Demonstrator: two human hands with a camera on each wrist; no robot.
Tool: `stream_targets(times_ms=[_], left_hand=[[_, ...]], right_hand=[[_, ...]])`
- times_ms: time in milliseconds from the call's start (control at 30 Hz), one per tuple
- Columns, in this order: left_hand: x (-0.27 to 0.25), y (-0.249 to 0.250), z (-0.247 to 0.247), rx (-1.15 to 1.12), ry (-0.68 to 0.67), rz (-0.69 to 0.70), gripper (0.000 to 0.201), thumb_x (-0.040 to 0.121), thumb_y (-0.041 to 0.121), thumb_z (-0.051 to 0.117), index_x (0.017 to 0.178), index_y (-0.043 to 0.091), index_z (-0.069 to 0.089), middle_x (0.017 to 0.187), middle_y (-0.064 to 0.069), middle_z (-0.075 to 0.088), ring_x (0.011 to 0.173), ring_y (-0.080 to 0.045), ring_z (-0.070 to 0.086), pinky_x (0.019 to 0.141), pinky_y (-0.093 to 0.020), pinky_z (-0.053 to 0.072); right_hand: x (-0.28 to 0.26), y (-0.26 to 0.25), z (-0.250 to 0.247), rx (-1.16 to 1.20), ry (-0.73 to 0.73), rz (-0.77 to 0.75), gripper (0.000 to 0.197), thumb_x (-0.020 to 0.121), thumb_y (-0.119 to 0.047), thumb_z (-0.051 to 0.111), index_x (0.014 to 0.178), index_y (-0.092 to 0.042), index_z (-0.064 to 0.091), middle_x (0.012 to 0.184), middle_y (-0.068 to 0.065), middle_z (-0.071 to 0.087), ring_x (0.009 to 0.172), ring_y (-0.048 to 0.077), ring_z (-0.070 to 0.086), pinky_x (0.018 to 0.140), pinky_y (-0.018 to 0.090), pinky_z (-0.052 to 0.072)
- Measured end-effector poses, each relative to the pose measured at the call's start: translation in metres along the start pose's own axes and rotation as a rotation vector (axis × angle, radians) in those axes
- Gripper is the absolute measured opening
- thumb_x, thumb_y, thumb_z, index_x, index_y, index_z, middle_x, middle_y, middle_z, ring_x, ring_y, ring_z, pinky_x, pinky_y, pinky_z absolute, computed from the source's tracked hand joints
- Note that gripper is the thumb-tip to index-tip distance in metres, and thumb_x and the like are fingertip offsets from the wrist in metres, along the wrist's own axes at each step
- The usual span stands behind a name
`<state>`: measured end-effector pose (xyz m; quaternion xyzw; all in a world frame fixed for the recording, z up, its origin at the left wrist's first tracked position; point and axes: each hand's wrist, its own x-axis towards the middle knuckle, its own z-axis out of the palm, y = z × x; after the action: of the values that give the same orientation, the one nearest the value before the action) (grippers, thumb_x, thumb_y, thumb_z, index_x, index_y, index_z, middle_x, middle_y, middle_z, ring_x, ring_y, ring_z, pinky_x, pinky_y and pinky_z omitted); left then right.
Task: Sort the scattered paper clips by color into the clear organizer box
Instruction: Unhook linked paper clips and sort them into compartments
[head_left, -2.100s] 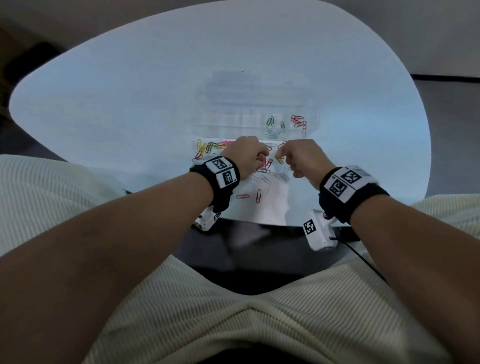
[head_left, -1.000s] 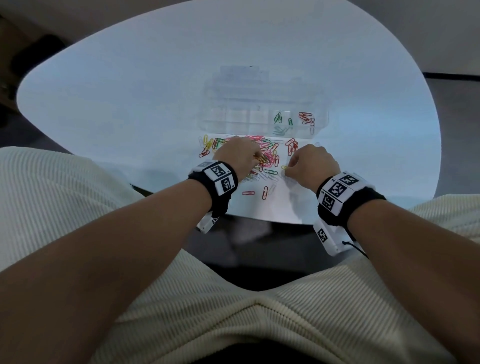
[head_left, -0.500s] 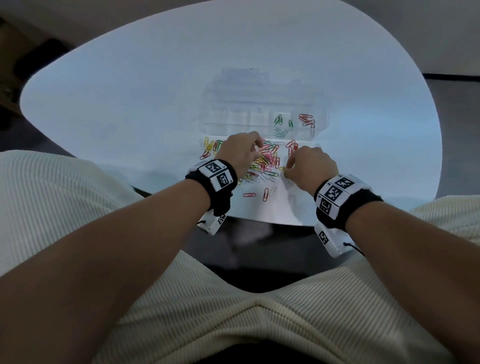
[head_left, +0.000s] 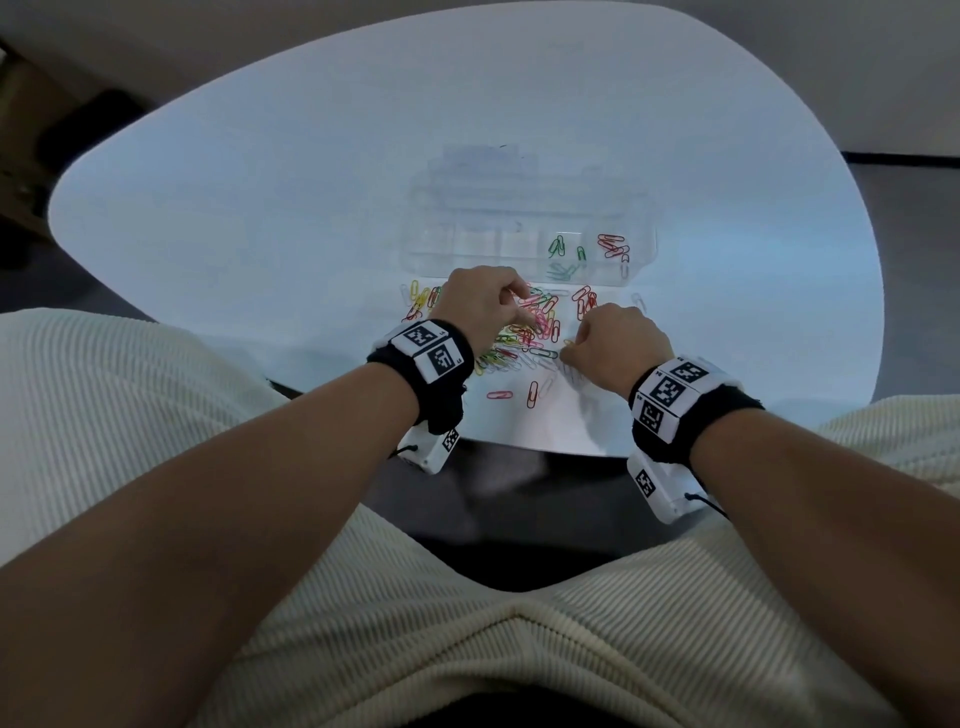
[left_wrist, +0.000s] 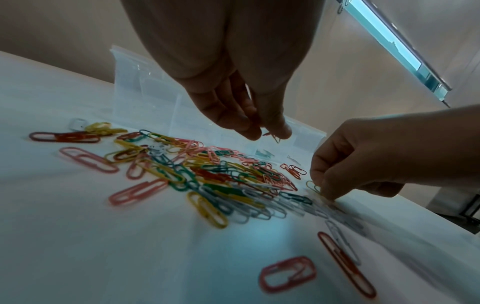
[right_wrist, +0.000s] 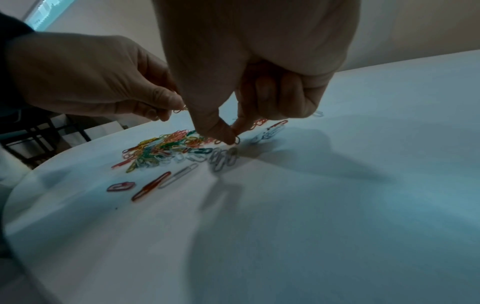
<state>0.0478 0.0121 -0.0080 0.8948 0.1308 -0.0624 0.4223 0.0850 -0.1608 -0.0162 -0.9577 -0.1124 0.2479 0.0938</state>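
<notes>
While the heap of paper clips (head_left: 519, 338) still sprawls across the white table (head_left: 260, 208) just in front of the clear organizer box (head_left: 524, 244), both hands are down in it and picking. The left hand (head_left: 480, 301) has come up off the pile since a moment ago, when it was pressed low among the clips; now it hangs above them with thumb and fingertips (left_wrist: 249, 131) pinched on a small reddish clip (left_wrist: 269, 134), and the left wrist view shows that clip dangling clear of the table. That looks like a pick made, and I'd judge the carry to the box comes next. The right hand (head_left: 615, 345) has barely shifted, sitting at the right edge of the heap; its thumb and forefinger (right_wrist: 226, 131) are closed down at the table on a yellowish clip (left_wrist: 313, 187), the other fingers curled into the palm. Whether that one has left the surface I can't tell. Over in the box, a few green clips (head_left: 563, 249) lie in one compartment and red clips (head_left: 613, 247) in the one to its right, the same as before; the other compartments look bare, though the clear plastic makes that hard to read. So it's early going: most of the clips remain loose on the table, and a couple of strays (head_left: 532, 395) lie near the table's front edge.
</notes>
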Motion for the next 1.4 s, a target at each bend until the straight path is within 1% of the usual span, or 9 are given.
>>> stream_targets(times_ms=[133, 300, 500, 667, 867, 1067, 1200, 1300, 1400], left_hand=[[0.002, 0.001, -0.001, 0.020, -0.002, 0.026, 0.020, 0.079, 0.022, 0.077, 0.096, 0.012, 0.074, 0.078, 0.002, 0.067, 0.077, -0.012, 0.061, 0.080, -0.030, 0.052], [0.004, 0.002, 0.003, 0.042, -0.020, 0.044, 0.018, 0.090, 0.020, 0.064, 0.102, 0.010, 0.074, 0.099, -0.011, 0.065, 0.100, -0.020, 0.060, 0.088, -0.032, 0.047], [0.001, 0.004, 0.003, -0.013, -0.030, 0.005, 0.024, 0.091, 0.031, 0.063, 0.080, 0.010, 0.061, 0.066, 0.008, 0.054, 0.060, -0.004, 0.046, 0.055, -0.019, 0.035], [-0.001, 0.006, 0.003, -0.108, -0.052, 0.012, 0.034, 0.098, 0.035, 0.050, 0.073, 0.013, 0.048, 0.057, 0.000, 0.054, 0.039, 0.001, 0.041, 0.043, -0.008, 0.032], [-0.002, 0.011, 0.004, -0.260, -0.070, 0.031, 0.038, 0.105, 0.027, 0.034, 0.069, 0.015, 0.043, 0.055, -0.002, 0.049, 0.040, -0.003, 0.042, 0.046, -0.012, 0.034], [-0.002, 0.012, 0.003, -0.278, -0.138, 0.004, 0.033, 0.104, 0.017, 0.031, 0.075, 0.011, 0.044, 0.061, -0.001, 0.047, 0.051, -0.015, 0.045, 0.047, -0.012, 0.035], [-0.002, 0.012, 0.004, -0.206, -0.183, 0.032, 0.032, 0.104, 0.017, 0.033, 0.075, 0.015, 0.047, 0.063, 0.000, 0.050, 0.057, -0.018, 0.047, 0.058, -0.026, 0.039], [-0.002, 0.016, 0.003, -0.154, -0.209, 0.062, 0.030, 0.102, 0.019, 0.037, 0.075, 0.020, 0.049, 0.063, 0.003, 0.051, 0.058, -0.016, 0.047, 0.060, -0.028, 0.039], [-0.003, 0.020, 0.002, -0.094, -0.210, 0.095, 0.026, 0.101, 0.022, 0.042, 0.078, 0.020, 0.055, 0.063, 0.007, 0.052, 0.057, -0.010, 0.047, 0.059, -0.025, 0.039]], right_hand=[[0.002, 0.000, -0.007, 0.238, 0.066, 0.004, 0.020, 0.079, -0.037, 0.060, 0.078, -0.017, 0.063, 0.082, 0.003, 0.066, 0.083, 0.024, 0.060, 0.075, 0.034, 0.053], [0.004, -0.004, -0.012, 0.566, 0.055, 0.001, 0.023, 0.089, -0.024, 0.040, 0.078, -0.006, 0.050, 0.075, 0.005, 0.055, 0.073, 0.023, 0.046, 0.063, 0.033, 0.036], [0.001, -0.006, -0.025, 1.094, -0.201, 0.147, 0.019, 0.078, -0.014, 0.038, 0.063, -0.021, 0.028, 0.050, -0.004, 0.028, 0.048, 0.015, 0.014, 0.043, 0.020, 0.017], [0.000, -0.005, -0.033, 1.347, -0.309, 0.165, 0.026, 0.079, -0.017, 0.035, 0.057, -0.022, 0.022, 0.052, -0.001, 0.023, 0.051, 0.016, 0.009, 0.041, 0.021, 0.011], [-0.003, -0.008, -0.039, 1.428, -0.238, 0.145, 0.018, 0.080, -0.003, 0.041, 0.065, -0.013, 0.037, 0.054, 0.008, 0.048, 0.041, 0.018, 0.035, 0.037, 0.021, 0.018], [-0.005, -0.015, -0.045, 1.463, -0.193, 0.036, 0.026, 0.069, 0.008, 0.028, 0.063, -0.016, 0.026, 0.054, 0.010, 0.043, 0.042, 0.017, 0.028, 0.046, 0.027, 0.012], [-0.003, -0.017, -0.046, 1.412, -0.154, -0.023, 0.031, 0.063, 0.014, 0.026, 0.063, -0.017, 0.029, 0.059, 0.008, 0.038, 0.047, 0.016, 0.024, 0.049, 0.029, 0.011], [0.000, -0.015, -0.046, 1.385, -0.111, -0.011, 0.034, 0.078, 0.009, 0.039, 0.060, -0.019, 0.031, 0.056, 0.000, 0.030, 0.049, 0.016, 0.019, 0.047, 0.026, 0.013], [0.002, -0.014, -0.046, 1.241, -0.076, -0.002, 0.046, 0.089, -0.021, 0.065, 0.061, -0.022, 0.027, 0.054, -0.003, 0.025, 0.044, 0.014, 0.021, 0.041, 0.023, 0.022]])
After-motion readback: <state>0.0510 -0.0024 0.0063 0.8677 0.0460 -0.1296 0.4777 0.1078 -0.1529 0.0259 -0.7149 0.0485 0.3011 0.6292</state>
